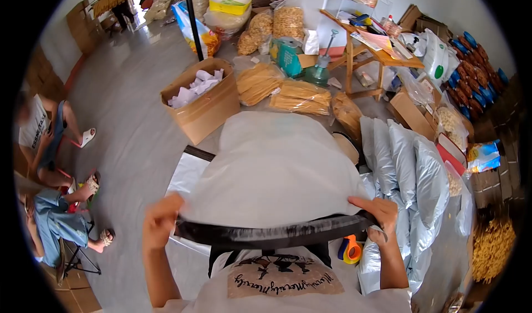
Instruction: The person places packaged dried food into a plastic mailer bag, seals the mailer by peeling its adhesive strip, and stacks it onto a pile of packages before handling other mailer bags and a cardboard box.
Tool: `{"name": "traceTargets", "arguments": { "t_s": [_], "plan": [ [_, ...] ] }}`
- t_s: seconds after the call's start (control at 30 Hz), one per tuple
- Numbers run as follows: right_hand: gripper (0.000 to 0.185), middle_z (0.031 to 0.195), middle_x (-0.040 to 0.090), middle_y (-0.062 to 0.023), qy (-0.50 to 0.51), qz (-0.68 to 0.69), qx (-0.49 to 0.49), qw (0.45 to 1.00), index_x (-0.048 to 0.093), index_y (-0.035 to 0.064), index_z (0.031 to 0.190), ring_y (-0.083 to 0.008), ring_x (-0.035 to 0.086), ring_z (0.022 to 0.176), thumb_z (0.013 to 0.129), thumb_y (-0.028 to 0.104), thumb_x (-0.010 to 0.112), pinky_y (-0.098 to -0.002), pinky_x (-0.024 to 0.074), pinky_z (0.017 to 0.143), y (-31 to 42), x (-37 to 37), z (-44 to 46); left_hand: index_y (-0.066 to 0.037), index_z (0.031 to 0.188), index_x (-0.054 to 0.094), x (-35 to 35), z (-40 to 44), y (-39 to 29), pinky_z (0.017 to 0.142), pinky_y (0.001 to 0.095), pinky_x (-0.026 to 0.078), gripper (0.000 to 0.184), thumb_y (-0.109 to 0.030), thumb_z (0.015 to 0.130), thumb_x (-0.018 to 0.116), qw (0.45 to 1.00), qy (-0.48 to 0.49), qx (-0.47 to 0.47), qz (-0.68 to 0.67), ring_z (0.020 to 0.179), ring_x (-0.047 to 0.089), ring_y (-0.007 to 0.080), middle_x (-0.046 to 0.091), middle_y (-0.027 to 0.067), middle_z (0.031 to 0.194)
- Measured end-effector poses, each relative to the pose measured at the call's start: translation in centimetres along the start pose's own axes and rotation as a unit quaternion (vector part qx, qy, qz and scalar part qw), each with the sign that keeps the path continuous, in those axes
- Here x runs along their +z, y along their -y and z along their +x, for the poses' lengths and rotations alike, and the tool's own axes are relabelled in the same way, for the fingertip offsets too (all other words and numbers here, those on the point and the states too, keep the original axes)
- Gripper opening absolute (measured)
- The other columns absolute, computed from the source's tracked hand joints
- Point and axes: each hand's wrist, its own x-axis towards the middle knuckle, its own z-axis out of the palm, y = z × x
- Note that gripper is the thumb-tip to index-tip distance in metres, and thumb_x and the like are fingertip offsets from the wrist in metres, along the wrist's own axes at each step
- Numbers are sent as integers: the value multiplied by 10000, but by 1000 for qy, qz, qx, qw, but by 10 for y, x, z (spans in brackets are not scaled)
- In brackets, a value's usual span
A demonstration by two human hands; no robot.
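Observation:
A big pale plastic mailing bag (pixel 282 163) spreads out in front of me, puffed up, with a black band (pixel 271 232) along its near edge. My left hand (pixel 162 216) is closed at the left end of that band, somewhat blurred. At the opposite end my right hand (pixel 378 213) pinches the bag's right corner between thumb and fingers. What the bag contains is hidden. Beneath its left side lies another white bag (pixel 188 172) with a black strip. A tape dispenser (pixel 350 249) in orange and blue sits below my right forearm.
Stuffed silvery bags (pixel 413 169) are piled at my right. Ahead stands a cardboard box (pixel 202 105) holding white paper pieces, beside clear packs of yellowish sticks (pixel 301 97). A wooden stool (pixel 382 55) carries papers. Two seated people (pixel 61 219) are at the left.

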Motion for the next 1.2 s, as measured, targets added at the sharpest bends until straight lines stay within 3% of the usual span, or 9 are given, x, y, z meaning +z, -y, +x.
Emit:
{"name": "traceTargets", "arguments": {
  "t_s": [0.1, 0.23, 0.33, 0.4, 0.6, 0.73, 0.9, 1.03, 1.2],
  "plan": [
    [658, 827, 651, -116, -27, -37, 13, 999, 645, -7, 873, -206, 466, 515, 741, 579, 377, -302, 342, 492, 11, 7, 1, -70, 1317, 313, 34, 34, 24, 915, 345, 344, 555, -220, 824, 517, 952, -270, -18, 141, 1159, 401, 259, 371, 170, 1296],
    [367, 884, 657, -60, -61, -138, -19, 988, 657, 25, 800, -221, 519, 756, 683, 356, 549, -322, 394, 650, 23, 6, 7, -44, 1220, 444, 86, 48, 17, 1002, 403, 237, 467, -60, 770, 567, 971, -231, 52, 26, 1260, 265, 306, 235, 121, 1391],
    [237, 918, 648, -85, -90, -250, -88, 960, 655, 22, 777, -254, 577, 830, 692, 238, 610, -398, 438, 687, 23, 4, 18, -21, 808, 645, 77, 62, 1, 1019, 438, 209, 168, -151, 713, 595, 965, -34, 145, 214, 1167, 425, 329, 563, 125, 1110],
    [277, 882, 643, -127, -94, -34, -52, 994, 642, -1, 783, -282, 605, 818, 749, 255, 542, -408, 455, 721, 12, 11, 16, -5, 665, 591, 77, 65, 7, 900, 412, 381, 164, -165, 634, 607, 984, -39, 115, 132, 951, 570, 305, 620, 126, 863],
    [275, 807, 624, -126, -106, 20, 61, 992, 588, -48, 855, -235, 609, 686, 833, 216, 516, -327, 473, 658, 5, 23, -15, -27, 623, 545, 67, 52, 0, 501, 321, 407, 143, -122, 517, 559, 936, -79, 246, 240, 572, 534, 260, 531, 108, 614],
    [285, 901, 583, -42, -52, 299, 538, 786, 554, -12, 992, -108, 518, 789, 853, 235, 533, -248, 424, 711, 30, 38, -27, -2, 601, 528, 62, 19, 15, 454, 261, 356, 121, -16, 603, 648, 977, 14, -140, 159, 453, 483, 212, 429, 55, 479],
    [368, 793, 575, 1, 113, 280, 551, 778, 579, 12, 956, -96, 507, 706, 810, 350, 600, -259, 424, 623, -16, 69, -98, 12, 770, 614, 58, -6, 18, 741, 279, 439, 164, 5, 614, 664, 926, 272, -263, -1, 746, 589, 218, 628, 101, 802],
    [287, 750, 544, 23, 129, 279, 512, 802, 576, 23, 896, -64, 471, 676, 864, 305, 531, -234, 394, 593, 1, 47, -91, -5, 762, 621, 65, -14, 8, 682, 250, 423, 198, 83, 595, 559, 964, 207, -135, -102, 761, 541, 145, 603, 107, 863],
    [202, 848, 565, 25, 31, 419, 402, 814, 572, 3, 902, -64, 496, 775, 869, 199, 536, -218, 400, 690, -9, 57, -105, 11, 756, 618, 78, -23, 6, 606, 218, 413, 159, 86, 619, 587, 955, 74, -258, -124, 660, 518, 103, 598, 67, 761]
  ]
}}
